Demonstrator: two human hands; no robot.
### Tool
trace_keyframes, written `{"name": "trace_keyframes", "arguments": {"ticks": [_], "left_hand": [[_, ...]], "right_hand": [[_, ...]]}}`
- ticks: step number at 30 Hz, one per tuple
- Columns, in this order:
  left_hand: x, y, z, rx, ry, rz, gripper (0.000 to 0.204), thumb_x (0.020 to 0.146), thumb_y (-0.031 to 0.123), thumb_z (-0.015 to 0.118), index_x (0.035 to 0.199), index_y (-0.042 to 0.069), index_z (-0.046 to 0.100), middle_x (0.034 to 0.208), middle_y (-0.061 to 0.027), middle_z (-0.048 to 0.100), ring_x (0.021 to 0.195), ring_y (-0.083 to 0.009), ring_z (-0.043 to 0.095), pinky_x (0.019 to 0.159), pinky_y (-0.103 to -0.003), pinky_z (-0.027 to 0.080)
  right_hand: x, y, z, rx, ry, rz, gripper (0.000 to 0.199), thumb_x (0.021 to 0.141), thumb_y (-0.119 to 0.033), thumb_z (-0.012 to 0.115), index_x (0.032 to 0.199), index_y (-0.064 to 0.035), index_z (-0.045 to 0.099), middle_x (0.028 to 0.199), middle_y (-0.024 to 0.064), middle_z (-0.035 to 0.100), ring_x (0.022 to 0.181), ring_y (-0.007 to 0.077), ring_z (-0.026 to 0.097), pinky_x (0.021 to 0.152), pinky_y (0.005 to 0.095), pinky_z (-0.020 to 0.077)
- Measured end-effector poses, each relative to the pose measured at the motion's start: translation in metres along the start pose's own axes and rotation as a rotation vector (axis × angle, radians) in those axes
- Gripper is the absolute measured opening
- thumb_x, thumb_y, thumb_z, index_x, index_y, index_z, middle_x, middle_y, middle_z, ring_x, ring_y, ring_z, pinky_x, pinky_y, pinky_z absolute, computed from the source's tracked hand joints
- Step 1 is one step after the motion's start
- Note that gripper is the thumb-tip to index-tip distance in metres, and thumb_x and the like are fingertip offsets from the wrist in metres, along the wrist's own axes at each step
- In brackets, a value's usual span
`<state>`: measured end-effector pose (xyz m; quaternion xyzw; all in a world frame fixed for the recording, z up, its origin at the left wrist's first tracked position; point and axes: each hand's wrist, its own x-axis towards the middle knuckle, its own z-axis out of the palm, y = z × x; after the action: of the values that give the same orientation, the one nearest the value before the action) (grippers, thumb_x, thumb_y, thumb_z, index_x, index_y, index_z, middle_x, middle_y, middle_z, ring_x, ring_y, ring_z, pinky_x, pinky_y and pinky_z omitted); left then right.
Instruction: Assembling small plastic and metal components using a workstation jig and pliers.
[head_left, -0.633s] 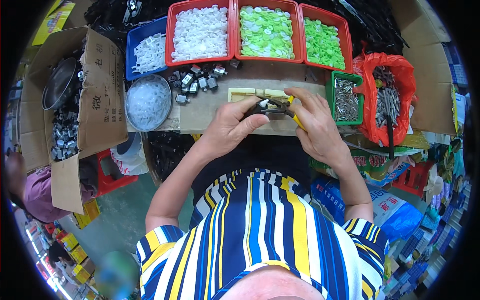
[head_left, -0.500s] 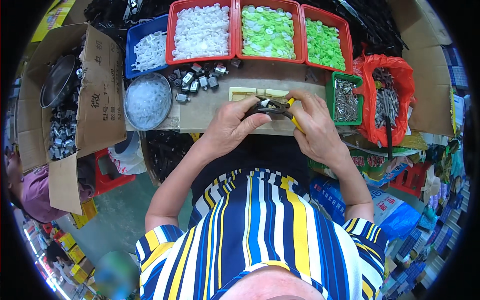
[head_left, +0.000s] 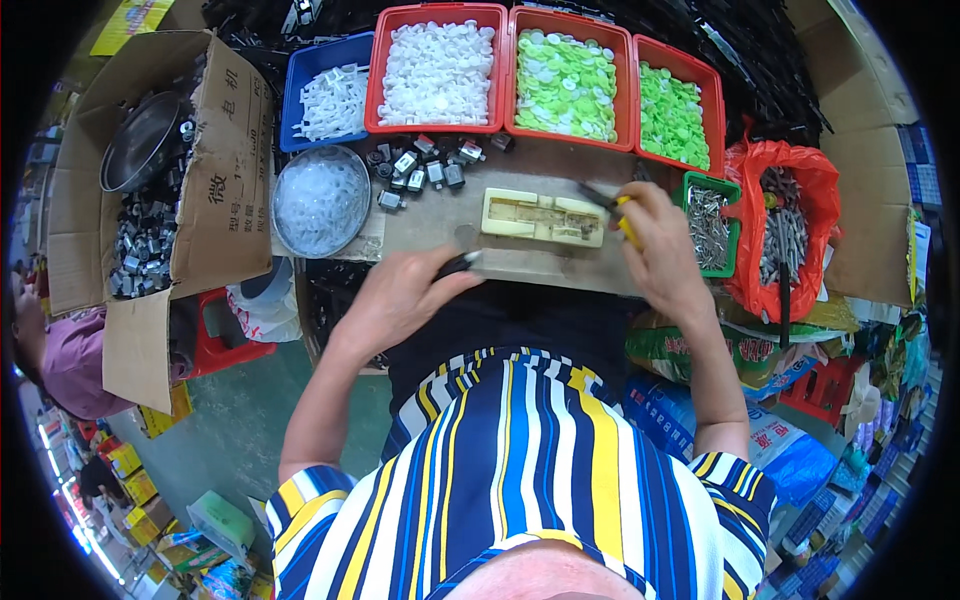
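Observation:
My left hand (head_left: 397,300) is at the front edge of the worktable, left of centre. Its thumb and fingers are closed on a small black part (head_left: 458,264), mostly hidden by the fingers. On the right, my right hand (head_left: 660,245) is wrapped round yellow-handled pliers (head_left: 627,222), whose dark jaws point left over the table. Between the hands lies a cream-coloured fixture block (head_left: 543,219) with a hollowed middle. The jaws are just above its right end. Small silver-and-black motors (head_left: 415,172) lie loose behind the left hand.
Across the back stand a blue tray (head_left: 290,108) of white parts and red trays (head_left: 505,70) of white and green discs. A round dish (head_left: 320,205) and a cardboard box (head_left: 225,170) are left. Right are a green tray (head_left: 735,235) of metal pins and a red bag (head_left: 815,205).
My hands have come apart, uncovering the cream block. The left has gone left and nearer with the black part, the right slightly right with the pliers. The whole view has shifted a little.

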<state>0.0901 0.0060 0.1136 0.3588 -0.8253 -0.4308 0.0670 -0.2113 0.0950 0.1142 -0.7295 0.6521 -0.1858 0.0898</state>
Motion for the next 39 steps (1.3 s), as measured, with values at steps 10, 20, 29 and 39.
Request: {"name": "trace_keyframes", "arguments": {"ticks": [10,20,29,39], "left_hand": [[-0.036,-0.006,-0.009,0.363,0.202,-0.092,0.023,0.085,0.015,0.071,0.101,-0.001,0.066,0.098,-0.0162,0.065,0.088,-0.0384,0.063,0.076,-0.044,0.051],[0.057,-0.022,0.022,0.468,0.446,0.242,0.027,0.083,0.009,0.068,0.106,0.0,0.058,0.096,-0.0148,0.054,0.09,-0.0325,0.06,0.072,-0.042,0.052],[0.06,-0.036,0.034,0.39,0.487,0.173,0.028,0.084,0.01,0.069,0.109,0.005,0.058,0.108,-0.0178,0.052,0.094,-0.0345,0.059,0.075,-0.042,0.052],[0.068,-0.036,0.039,0.281,0.579,0.063,0.036,0.081,0.005,0.071,0.113,-0.001,0.057,0.097,-0.0148,0.051,0.088,-0.0317,0.06,0.072,-0.039,0.052]], "right_hand": [[-0.004,0.022,0.027,-0.256,-0.069,0.081,0.027,0.078,-0.005,0.06,0.104,0.0021,0.059,0.124,0.0198,0.051,0.122,0.0356,0.047,0.103,0.0567,0.0386],[0.029,0.009,-0.03,0.046,-0.005,-0.076,0.017,0.082,-0.009,0.069,0.095,-0.0019,0.06,0.105,0.0134,0.058,0.1,0.0333,0.057,0.084,0.0445,0.0451],[0.195,0.015,-0.017,0.057,0.153,-0.274,0.009,0.086,-0.006,0.064,0.089,0.0027,0.067,0.093,0.0168,0.064,0.085,0.0351,0.065,0.073,0.0414,0.0517],[0.359,-0.015,0.067,-0.255,0.108,-0.312,0.017,0.086,-0.01,0.068,0.101,-0.0003,0.069,0.1,0.0158,0.065,0.092,0.0332,0.067,0.079,0.041,0.0559]]}}
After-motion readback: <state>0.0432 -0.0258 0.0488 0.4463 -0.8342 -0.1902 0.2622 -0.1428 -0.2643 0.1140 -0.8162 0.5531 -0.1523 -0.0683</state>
